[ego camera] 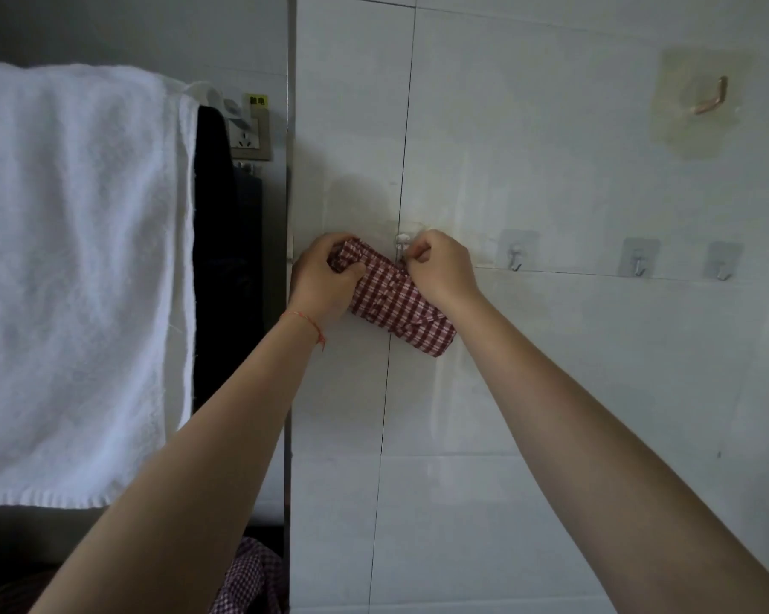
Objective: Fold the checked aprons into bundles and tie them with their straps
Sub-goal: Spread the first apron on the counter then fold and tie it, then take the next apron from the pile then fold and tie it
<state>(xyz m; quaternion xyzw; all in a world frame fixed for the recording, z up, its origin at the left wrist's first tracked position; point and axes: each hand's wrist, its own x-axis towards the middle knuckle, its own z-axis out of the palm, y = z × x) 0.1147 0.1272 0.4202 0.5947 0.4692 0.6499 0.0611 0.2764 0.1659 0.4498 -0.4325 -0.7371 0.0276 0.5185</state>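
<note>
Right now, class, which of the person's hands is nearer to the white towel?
Left. The left hand grips the apron bundle's end on the side towards the white towel; the right hand is farther off, beyond the bundle.

both hands grip apron bundle (398, 299), perhaps at hook (402, 243)

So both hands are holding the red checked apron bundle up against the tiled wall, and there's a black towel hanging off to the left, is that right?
Not quite: the head view shows the towel is white. The rest holds: left hand and right hand hold the bundle against the wall.
</note>
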